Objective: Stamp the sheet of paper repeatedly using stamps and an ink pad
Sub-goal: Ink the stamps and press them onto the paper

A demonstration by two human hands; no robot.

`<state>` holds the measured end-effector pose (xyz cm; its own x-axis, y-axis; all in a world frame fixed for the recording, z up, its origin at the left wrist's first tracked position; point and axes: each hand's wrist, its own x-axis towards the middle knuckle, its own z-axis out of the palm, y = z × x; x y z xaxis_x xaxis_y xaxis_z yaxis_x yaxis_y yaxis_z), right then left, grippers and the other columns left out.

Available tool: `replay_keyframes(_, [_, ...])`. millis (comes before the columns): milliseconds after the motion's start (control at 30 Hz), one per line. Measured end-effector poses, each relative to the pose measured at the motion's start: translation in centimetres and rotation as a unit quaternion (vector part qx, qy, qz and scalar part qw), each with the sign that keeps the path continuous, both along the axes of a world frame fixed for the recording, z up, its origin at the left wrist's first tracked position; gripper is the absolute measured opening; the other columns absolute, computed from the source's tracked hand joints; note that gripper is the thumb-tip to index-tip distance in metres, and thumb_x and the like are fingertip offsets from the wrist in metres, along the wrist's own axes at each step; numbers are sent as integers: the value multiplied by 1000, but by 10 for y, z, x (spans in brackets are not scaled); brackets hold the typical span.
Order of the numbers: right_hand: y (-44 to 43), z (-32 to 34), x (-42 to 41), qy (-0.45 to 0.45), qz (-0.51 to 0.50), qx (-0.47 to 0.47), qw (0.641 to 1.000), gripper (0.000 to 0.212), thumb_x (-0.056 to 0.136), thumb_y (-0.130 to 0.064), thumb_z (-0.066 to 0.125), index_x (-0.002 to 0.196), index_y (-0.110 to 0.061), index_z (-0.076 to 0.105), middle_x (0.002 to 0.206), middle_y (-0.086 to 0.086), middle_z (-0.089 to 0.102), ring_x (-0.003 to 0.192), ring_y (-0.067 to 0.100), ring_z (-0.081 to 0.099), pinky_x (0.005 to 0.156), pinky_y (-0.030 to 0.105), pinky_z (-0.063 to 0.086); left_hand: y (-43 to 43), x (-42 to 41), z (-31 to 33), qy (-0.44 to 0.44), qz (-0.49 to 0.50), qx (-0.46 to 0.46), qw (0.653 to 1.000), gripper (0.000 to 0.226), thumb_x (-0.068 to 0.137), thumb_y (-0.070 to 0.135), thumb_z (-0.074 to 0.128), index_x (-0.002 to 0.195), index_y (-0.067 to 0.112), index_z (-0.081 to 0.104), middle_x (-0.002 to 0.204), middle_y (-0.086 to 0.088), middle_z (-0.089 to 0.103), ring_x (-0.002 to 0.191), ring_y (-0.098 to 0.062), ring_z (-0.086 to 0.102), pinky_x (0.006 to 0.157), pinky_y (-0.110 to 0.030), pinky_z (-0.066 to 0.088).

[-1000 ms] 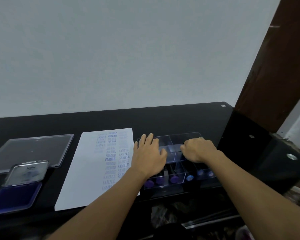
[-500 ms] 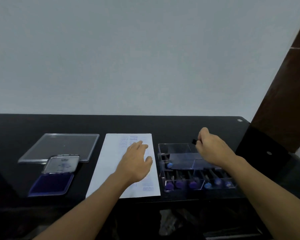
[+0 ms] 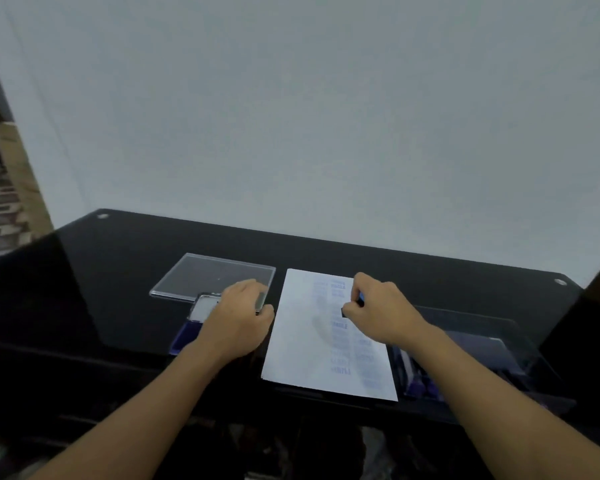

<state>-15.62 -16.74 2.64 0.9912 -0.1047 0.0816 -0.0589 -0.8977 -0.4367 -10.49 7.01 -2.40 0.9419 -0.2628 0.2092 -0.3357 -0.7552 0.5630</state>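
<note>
A white sheet of paper (image 3: 312,344) with several blue stamp marks lies on the black table. My right hand (image 3: 381,311) hovers over its upper part and pinches a small stamp (image 3: 352,306) with a dark base and a blue top. My left hand (image 3: 239,317) rests over the blue ink pad (image 3: 186,336), covering most of it and its open lid (image 3: 203,306); its fingers are lightly bent. A clear box of stamps (image 3: 464,355) with purple handles stands right of the paper, partly hidden by my right forearm.
A clear plastic lid (image 3: 208,275) lies flat behind the ink pad. The black glass table (image 3: 118,271) runs to a pale wall behind. A dark side panel (image 3: 582,327) rises at the right, and clutter shows at the far left.
My right hand carried the stamp from the box leftward over the paper. My left hand left the paper and moved left onto the ink pad. The view swung left.
</note>
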Motion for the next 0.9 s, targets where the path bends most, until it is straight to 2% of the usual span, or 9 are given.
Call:
replay_keyframes(100, [35,-6,12,4,27,5,1000,15,95,-25,55,89,-12,51,82,4,64,70,21,59,61,35,48,26,7,-7,-13,21,-11,1000,41,97,24,53,136,13,51,145,-1,48,138,-18,36,112,-32,28])
replay_keyframes(200, [67,-12,26,11,57,5,998,15,94,-26,55,90,-12,52,80,4,65,71,22,61,62,37,50,55,14,-13,1,47,-10,999,43,96,25,51,138,14,51,146,2,46,139,-16,33,113,-33,28])
replay_keyframes(367, [113,-20,48,14,118,-1,993,14,88,-23,59,88,-11,52,80,5,62,71,23,60,62,39,52,103,31,-25,16,122,-15,992,40,93,29,52,130,17,56,137,2,54,128,-19,46,104,-40,42])
replay_keyframes(500, [143,-27,67,25,148,-20,988,17,90,-27,60,90,-12,53,85,6,63,77,26,62,67,42,54,136,46,-41,12,152,-5,988,37,91,28,54,125,14,59,128,-2,58,123,-23,49,101,-41,44])
replay_keyframes(567, [156,-32,75,36,156,-31,987,16,92,-28,58,91,-13,52,87,6,63,78,24,62,67,41,54,148,53,-54,2,146,22,989,40,91,29,53,126,12,60,130,-2,58,126,-25,47,108,-41,40])
replay_keyframes(667, [173,-40,87,55,177,-38,982,15,92,-31,59,89,-18,50,95,6,64,82,23,64,71,43,60,159,61,-71,0,153,53,987,47,93,31,53,134,10,57,145,-7,50,138,-28,39,117,-43,29])
replay_keyframes(767, [185,-46,96,76,192,-42,978,16,90,-33,60,87,-20,49,96,4,63,85,23,65,71,46,61,159,59,-83,7,160,65,985,47,96,33,52,138,13,54,151,-8,44,143,-27,33,120,-43,24])
replay_keyframes(900, [193,-54,104,85,192,-65,976,16,90,-33,56,87,-19,48,94,6,62,82,26,63,70,43,59,157,55,-97,-26,177,97,979,47,97,38,48,140,19,51,154,-3,41,145,-24,30,120,-43,20])
